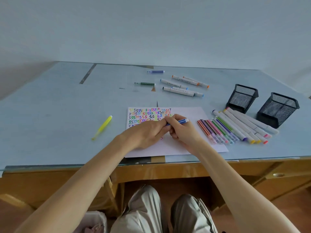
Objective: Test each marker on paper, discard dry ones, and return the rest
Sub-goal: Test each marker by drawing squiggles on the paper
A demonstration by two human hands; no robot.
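A white sheet of paper (190, 113) lies at the desk's front, its upper left covered with coloured zigzag test marks (144, 115). Above the sheet my right hand (183, 132) grips a blue striped marker (180, 121) whose white end points right. My left hand (148, 132) meets it at the marker's left end, fingers curled round that end; the tip is hidden. A row of thin striped markers (217, 130) and thick white markers (244, 125) lies right of the paper.
Two black mesh pen holders (241, 98) (277, 109) stand at the right. Several white markers (183, 86), a green marker (145, 84) and a blue marker (155, 71) lie at the back. A yellow marker (102, 126) lies left. A bin (94, 221) sits under the desk.
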